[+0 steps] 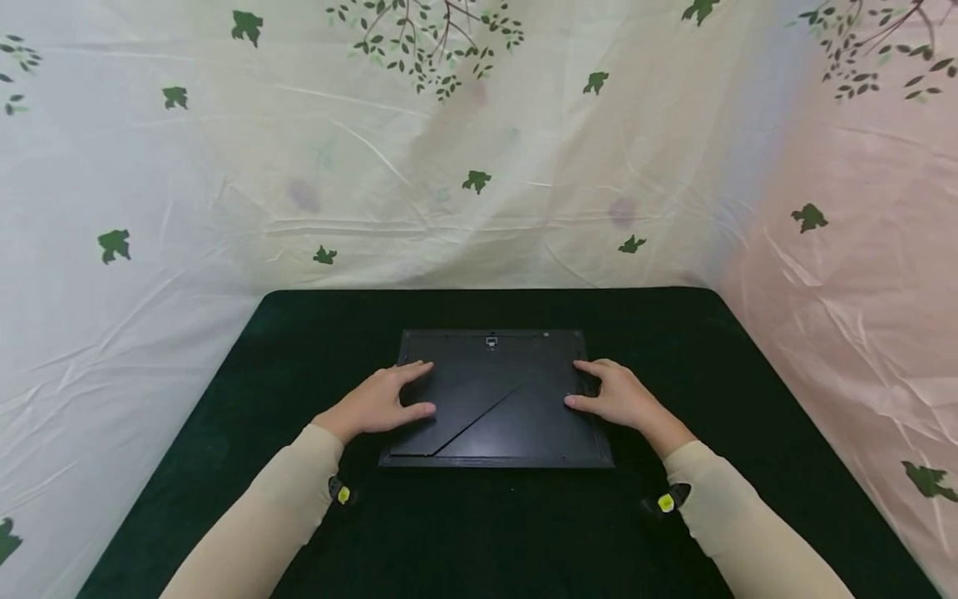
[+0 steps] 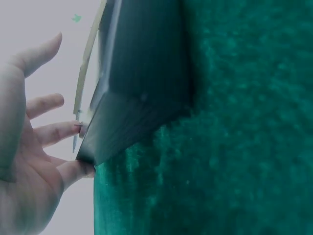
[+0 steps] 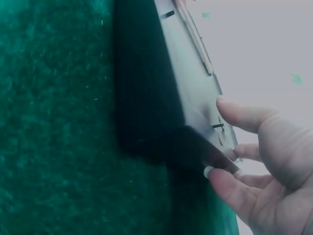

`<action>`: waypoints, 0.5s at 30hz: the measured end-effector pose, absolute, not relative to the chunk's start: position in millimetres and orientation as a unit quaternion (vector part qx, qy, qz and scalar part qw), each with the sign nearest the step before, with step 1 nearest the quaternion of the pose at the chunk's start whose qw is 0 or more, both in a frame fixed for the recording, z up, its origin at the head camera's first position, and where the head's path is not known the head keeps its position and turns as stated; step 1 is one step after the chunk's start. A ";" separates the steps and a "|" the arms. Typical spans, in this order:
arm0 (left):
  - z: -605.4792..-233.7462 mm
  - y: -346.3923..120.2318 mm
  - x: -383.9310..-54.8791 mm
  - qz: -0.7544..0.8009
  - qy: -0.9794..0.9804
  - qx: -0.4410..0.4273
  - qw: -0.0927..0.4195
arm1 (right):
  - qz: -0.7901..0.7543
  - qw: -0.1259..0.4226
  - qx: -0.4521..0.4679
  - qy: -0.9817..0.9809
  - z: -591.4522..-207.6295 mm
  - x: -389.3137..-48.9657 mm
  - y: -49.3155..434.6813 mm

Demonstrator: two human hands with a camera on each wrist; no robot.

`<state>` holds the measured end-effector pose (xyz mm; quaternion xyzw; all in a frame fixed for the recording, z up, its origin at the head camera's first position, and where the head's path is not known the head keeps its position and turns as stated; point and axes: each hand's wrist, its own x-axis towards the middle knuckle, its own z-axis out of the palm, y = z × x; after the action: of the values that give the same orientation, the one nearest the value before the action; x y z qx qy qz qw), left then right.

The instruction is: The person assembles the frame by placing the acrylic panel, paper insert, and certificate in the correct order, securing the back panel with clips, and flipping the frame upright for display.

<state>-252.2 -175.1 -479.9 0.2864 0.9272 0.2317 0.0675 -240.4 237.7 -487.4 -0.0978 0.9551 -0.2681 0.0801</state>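
A black picture frame (image 1: 524, 428) lies face down on the dark green cloth, its backing towards me. A diagonal slit marks the stand (image 1: 434, 408) folded flat into the backing, and a small metal hanger (image 1: 491, 342) sits near the far edge. My left hand (image 1: 377, 403) is at the frame's left side, fingers spread; in the left wrist view its little finger (image 2: 78, 171) meets the frame's corner while the thumb is raised. At the right side is my right hand (image 1: 621, 398), thumb over the backing and fingertips (image 3: 222, 183) along the side edge.
Dark green cloth (image 1: 479, 532) covers the table, whose far edge meets a pale hanging curtain (image 1: 419, 233) printed with leaves. More curtain (image 1: 861, 291) closes in the right side. Both wrists carry a small black strap device with a yellow mark.
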 end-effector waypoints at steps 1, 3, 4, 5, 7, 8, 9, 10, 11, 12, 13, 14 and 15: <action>-482.0 -175.3 -254.1 0.232 0.928 0.281 0.072 | -0.268 0.084 -0.098 0.955 -488.6 -241.6 237.4; -485.3 -175.7 -255.7 0.232 0.930 0.271 0.083 | -0.267 0.089 -0.099 0.954 -491.0 -243.0 237.3; -486.6 -175.8 -255.7 0.232 0.931 0.267 0.087 | -0.268 0.091 -0.100 0.954 -492.2 -243.1 237.6; -487.4 -175.7 -255.5 0.233 0.932 0.262 0.091 | -0.269 0.090 -0.101 0.954 -493.3 -243.1 238.1; -488.3 -174.6 -254.6 0.238 0.933 0.254 0.095 | -0.274 0.084 -0.109 0.952 -495.6 -242.6 240.4; -488.4 -173.7 -254.0 0.238 0.933 0.252 0.096 | -0.276 0.082 -0.115 0.951 -496.8 -242.1 242.0; -488.6 -172.6 -253.5 0.235 0.934 0.250 0.097 | -0.278 0.079 -0.120 0.950 -497.8 -241.6 243.9; -488.8 -171.4 -252.7 0.228 0.936 0.248 0.098 | -0.281 0.080 -0.125 0.948 -498.8 -240.8 246.0; -489.0 -170.1 -251.8 0.217 0.940 0.246 0.098 | -0.284 0.082 -0.132 0.946 -499.5 -240.0 248.3; -489.1 -168.9 -250.7 0.204 0.943 0.246 0.095 | -0.290 0.086 -0.137 0.943 -499.7 -238.9 250.7; -489.0 -167.6 -249.5 0.189 0.946 0.246 0.092 | -0.294 0.090 -0.143 0.941 -499.9 -237.7 253.3; -489.2 -166.6 -248.2 0.172 0.949 0.248 0.086 | -0.299 0.094 -0.146 0.938 -499.6 -236.5 255.9; -488.8 -165.5 -246.6 0.159 0.952 0.250 0.079 | -0.302 0.097 -0.151 0.936 -499.2 -235.3 258.9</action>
<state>-246.6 -165.5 -488.8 0.2502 0.9518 0.1586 0.0793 -235.3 258.9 -499.2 -0.1511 0.9362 -0.3021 0.0969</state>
